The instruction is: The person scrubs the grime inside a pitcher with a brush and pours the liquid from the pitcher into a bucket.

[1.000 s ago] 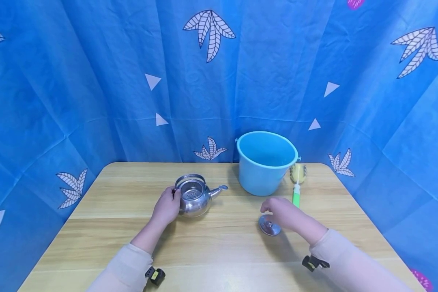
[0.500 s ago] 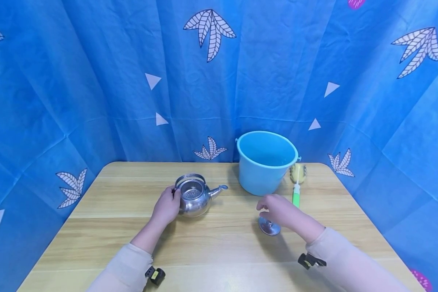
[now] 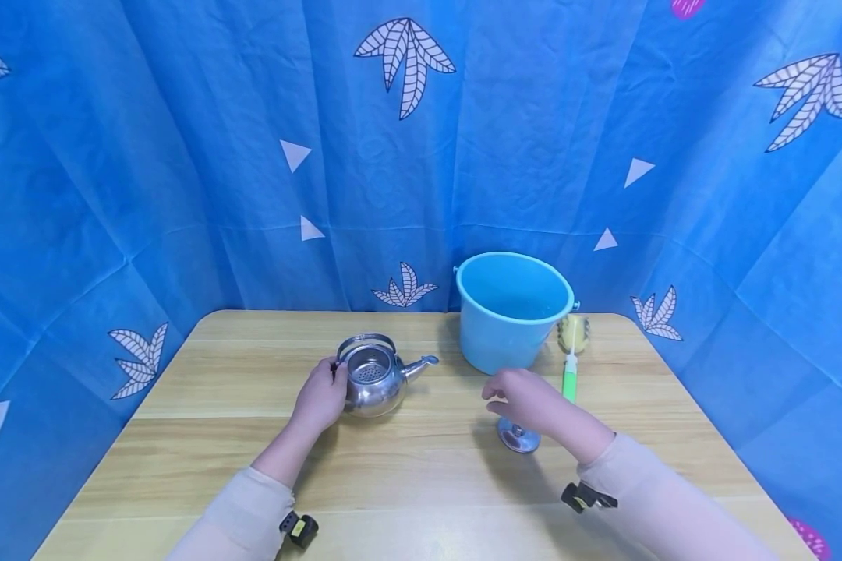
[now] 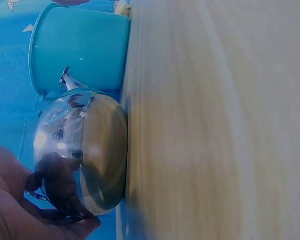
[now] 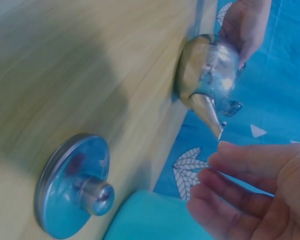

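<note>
A shiny steel teapot (image 3: 373,382) stands lidless on the table, a perforated strainer in its mouth and its spout pointing right. My left hand (image 3: 320,396) grips its left side, thumb near the rim; in the left wrist view the fingers (image 4: 75,227) curve around the polished body. The round steel lid (image 5: 75,187) lies on the table, knob up. Above and just behind the lid hovers my right hand (image 3: 522,399), fingers loosely bent and nothing between them. In the head view this hand covers part of the lid.
A light blue bucket (image 3: 494,343) stands at the back, behind my right hand. To its right lies a brush with a green handle (image 3: 570,380) and a yellowish head. Blue patterned curtain (image 3: 393,171) surrounds the table (image 3: 407,491) on the back and sides.
My right hand has shifted a little left and away from me over the lid, uncovering more of it. The left hand and teapot keep their place.
</note>
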A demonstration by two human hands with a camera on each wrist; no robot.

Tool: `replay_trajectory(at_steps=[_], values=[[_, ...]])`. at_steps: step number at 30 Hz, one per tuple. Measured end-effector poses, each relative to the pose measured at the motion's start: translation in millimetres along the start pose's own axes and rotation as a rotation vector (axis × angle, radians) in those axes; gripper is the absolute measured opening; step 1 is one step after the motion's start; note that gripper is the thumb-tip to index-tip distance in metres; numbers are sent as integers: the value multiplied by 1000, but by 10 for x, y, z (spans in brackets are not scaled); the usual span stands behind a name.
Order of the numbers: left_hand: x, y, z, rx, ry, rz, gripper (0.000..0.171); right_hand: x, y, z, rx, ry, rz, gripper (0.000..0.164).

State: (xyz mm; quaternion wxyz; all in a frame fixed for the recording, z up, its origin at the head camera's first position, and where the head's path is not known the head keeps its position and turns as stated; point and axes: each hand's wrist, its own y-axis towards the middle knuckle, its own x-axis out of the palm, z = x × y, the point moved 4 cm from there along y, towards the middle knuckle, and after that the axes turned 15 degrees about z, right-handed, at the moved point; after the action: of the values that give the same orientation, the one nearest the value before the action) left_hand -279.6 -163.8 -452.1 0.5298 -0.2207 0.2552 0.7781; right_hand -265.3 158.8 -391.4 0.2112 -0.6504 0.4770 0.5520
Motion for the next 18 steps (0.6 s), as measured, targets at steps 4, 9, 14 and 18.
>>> replay_trajectory(at_steps=[4, 9, 14, 18], values=[[6, -4, 4, 15, 13, 18, 54, -1, 30, -51, -26, 3, 10, 12], [12, 3, 3, 21, 14, 26, 54, 4, 73, -114, -46, 13, 25, 13], [14, 12, 1, 19, 14, 21, 55, 8, 114, -169, -49, 32, 32, 14], [14, 19, -2, 15, 12, 18, 55, 10, 148, -205, -55, 39, 40, 14]])
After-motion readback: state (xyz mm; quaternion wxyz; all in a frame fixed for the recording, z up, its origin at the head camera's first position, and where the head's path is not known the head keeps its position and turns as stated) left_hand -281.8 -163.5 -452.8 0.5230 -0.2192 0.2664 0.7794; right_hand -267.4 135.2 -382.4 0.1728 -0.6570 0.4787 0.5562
